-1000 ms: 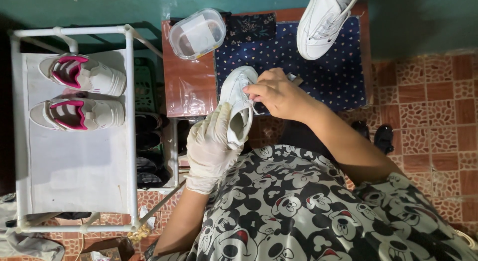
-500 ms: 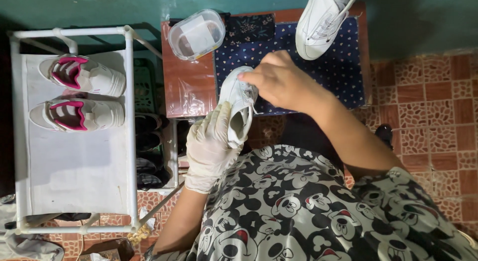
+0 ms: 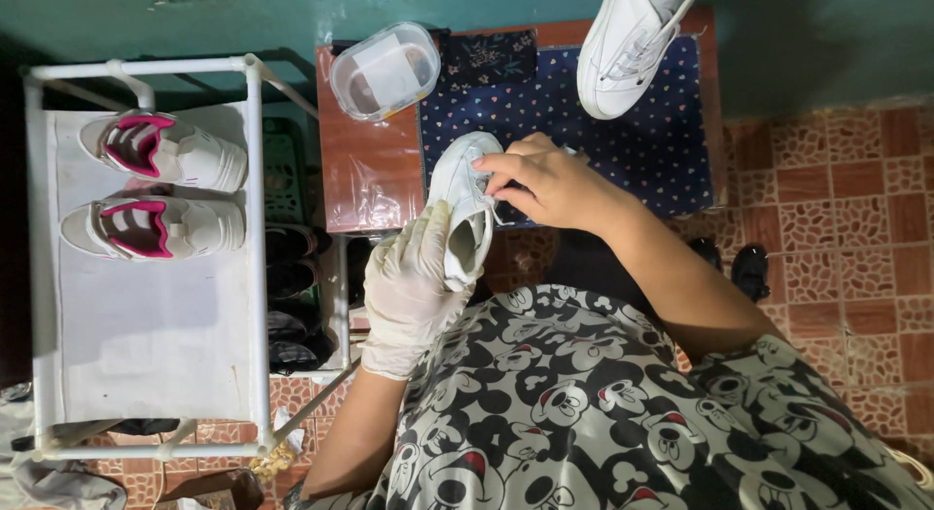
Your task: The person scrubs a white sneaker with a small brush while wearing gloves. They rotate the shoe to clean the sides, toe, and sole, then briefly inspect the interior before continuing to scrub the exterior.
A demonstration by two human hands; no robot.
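My left hand (image 3: pixel 409 281), in a pale rubber glove, grips the heel end of a white sneaker (image 3: pixel 465 194) held over the edge of a small table. My bare right hand (image 3: pixel 547 184) is closed over the sneaker's laces and upper, fingers curled; a small object seems to sit under the palm, mostly hidden. The sneaker's toe points away from me over a dark blue patterned cloth (image 3: pixel 642 150). A second white sneaker (image 3: pixel 628 43) lies at the far edge of that cloth.
A clear plastic tub (image 3: pixel 384 67) stands on the brown table (image 3: pixel 365 174). To the left a white pipe-frame shoe rack (image 3: pixel 255 237) carries two white-and-pink sneakers (image 3: pixel 156 184); dark shoes sit on lower shelves. Tiled floor lies to the right.
My right hand slid up the sneaker toward its toe and has come back down over the laces. The gloved left hand and the sneaker stay almost still.
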